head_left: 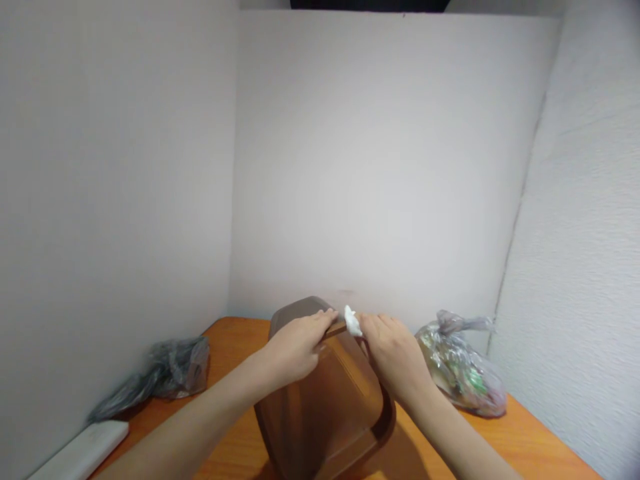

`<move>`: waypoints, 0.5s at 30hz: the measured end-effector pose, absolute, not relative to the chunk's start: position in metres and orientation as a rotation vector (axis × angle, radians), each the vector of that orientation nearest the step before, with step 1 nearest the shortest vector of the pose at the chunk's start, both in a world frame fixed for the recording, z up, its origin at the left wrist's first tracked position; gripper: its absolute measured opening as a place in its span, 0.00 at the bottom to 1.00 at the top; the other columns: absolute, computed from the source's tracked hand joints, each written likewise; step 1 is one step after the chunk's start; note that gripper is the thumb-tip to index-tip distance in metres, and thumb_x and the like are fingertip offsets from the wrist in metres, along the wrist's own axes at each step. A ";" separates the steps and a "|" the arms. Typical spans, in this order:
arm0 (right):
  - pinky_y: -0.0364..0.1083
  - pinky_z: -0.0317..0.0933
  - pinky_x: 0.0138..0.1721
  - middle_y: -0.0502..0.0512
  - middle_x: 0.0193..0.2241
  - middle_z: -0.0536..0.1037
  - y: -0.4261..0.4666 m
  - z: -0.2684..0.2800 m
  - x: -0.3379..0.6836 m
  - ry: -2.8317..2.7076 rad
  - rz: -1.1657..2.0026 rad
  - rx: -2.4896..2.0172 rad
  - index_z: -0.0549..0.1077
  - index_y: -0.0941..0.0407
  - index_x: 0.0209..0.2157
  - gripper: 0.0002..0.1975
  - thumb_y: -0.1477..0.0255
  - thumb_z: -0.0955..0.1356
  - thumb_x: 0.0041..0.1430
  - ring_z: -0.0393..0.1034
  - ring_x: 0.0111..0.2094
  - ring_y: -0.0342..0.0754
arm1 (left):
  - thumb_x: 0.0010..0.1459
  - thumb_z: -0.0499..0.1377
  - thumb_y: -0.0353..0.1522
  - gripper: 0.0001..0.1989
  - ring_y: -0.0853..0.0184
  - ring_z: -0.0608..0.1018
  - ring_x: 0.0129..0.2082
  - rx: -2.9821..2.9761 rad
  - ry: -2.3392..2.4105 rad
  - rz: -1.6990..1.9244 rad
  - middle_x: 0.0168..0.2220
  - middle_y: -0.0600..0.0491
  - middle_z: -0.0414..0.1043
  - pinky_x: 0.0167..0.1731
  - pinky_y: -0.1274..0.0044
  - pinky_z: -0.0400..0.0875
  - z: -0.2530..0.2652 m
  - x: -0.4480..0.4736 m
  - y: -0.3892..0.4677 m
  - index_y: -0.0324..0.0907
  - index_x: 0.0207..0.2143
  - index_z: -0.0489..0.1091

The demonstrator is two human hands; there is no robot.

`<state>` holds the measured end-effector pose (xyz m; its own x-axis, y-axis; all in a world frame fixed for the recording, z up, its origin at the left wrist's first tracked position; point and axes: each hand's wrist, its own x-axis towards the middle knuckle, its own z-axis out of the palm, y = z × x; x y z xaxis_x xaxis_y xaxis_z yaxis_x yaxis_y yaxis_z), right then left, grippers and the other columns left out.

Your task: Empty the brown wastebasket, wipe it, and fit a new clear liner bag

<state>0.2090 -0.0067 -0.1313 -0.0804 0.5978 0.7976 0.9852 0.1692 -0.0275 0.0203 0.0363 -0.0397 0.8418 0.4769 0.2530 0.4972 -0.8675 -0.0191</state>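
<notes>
Grasping firmly with the left hand (300,343), fingers laid over the upper edge of a brown, round-cornered plastic bin (320,407)! Curled tight at the same edge with the right hand (393,350), and pinching there a small, crumpled white wad (353,322), poking out past the fingertips between both hands. Tipped well over, right between the forearms, low in the middle of the view; impossible to tell whether resting on the orange-brown wooden bench (235,340) below, cut off at the bottom. Out to the right, just beyond the right forearm: slumped on the bench, a tied clear plastic bag (460,367), showing green and brown inside. Over to the left, lying against the white wall (115,200): a crumpled dark grey translucent plastic bag (177,367). Nearer, in the lower left corner: a flat white slab-like object (83,450), partly out of view.
</notes>
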 end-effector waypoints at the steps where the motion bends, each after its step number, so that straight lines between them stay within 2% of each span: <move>1: 0.50 0.59 0.38 0.56 0.34 0.75 -0.005 -0.138 0.208 -1.735 -0.670 -1.512 0.68 0.57 0.47 0.09 0.75 0.63 0.66 0.69 0.37 0.54 | 0.55 0.51 0.19 0.32 0.59 0.70 0.61 -2.933 -0.810 -0.394 0.63 0.43 0.64 0.61 0.65 0.64 -0.042 0.016 0.038 0.39 0.63 0.60; 6: 0.47 0.60 0.34 0.55 0.30 0.75 0.002 -0.188 0.205 -1.552 -0.422 -1.618 0.67 0.57 0.43 0.07 0.73 0.59 0.68 0.72 0.34 0.52 | 0.60 0.49 0.23 0.27 0.62 0.65 0.64 -2.888 -0.983 -0.662 0.64 0.45 0.63 0.65 0.66 0.58 -0.045 -0.004 0.048 0.37 0.63 0.62; 9: 0.47 0.61 0.33 0.57 0.33 0.78 0.001 -0.216 0.201 -1.431 -0.242 -1.658 0.65 0.56 0.47 0.10 0.73 0.57 0.68 0.75 0.35 0.53 | 0.61 0.51 0.25 0.27 0.62 0.65 0.64 -2.882 -1.063 -0.860 0.64 0.46 0.63 0.65 0.65 0.57 -0.047 -0.013 0.051 0.37 0.62 0.63; 11: 0.46 0.60 0.28 0.58 0.32 0.79 0.000 -0.229 0.194 -1.330 -0.113 -1.684 0.63 0.57 0.47 0.12 0.68 0.55 0.70 0.77 0.31 0.54 | 0.59 0.52 0.25 0.27 0.61 0.65 0.64 -2.905 -1.128 -1.025 0.63 0.47 0.64 0.66 0.65 0.56 -0.050 -0.016 0.051 0.39 0.62 0.64; 13: 0.46 0.59 0.23 0.58 0.28 0.79 -0.001 -0.239 0.184 -1.241 0.014 -1.682 0.62 0.56 0.43 0.15 0.62 0.52 0.71 0.77 0.27 0.54 | 0.58 0.54 0.25 0.27 0.60 0.66 0.64 -2.897 -1.220 -1.222 0.63 0.48 0.65 0.66 0.64 0.54 -0.052 -0.018 0.052 0.40 0.60 0.66; 15: 0.45 0.61 0.23 0.57 0.27 0.79 -0.004 -0.244 0.171 -1.192 0.122 -1.638 0.60 0.53 0.39 0.17 0.60 0.49 0.71 0.77 0.27 0.53 | 0.57 0.55 0.26 0.26 0.59 0.67 0.63 -2.843 -1.327 -1.401 0.61 0.48 0.68 0.65 0.63 0.55 -0.054 -0.020 0.054 0.41 0.59 0.68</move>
<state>0.1706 -0.0043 -0.2444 0.4969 0.7381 0.4563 0.6301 0.0546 -0.7746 -0.0196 0.0539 -0.0536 0.3829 0.7438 0.5478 0.5069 -0.6649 0.5486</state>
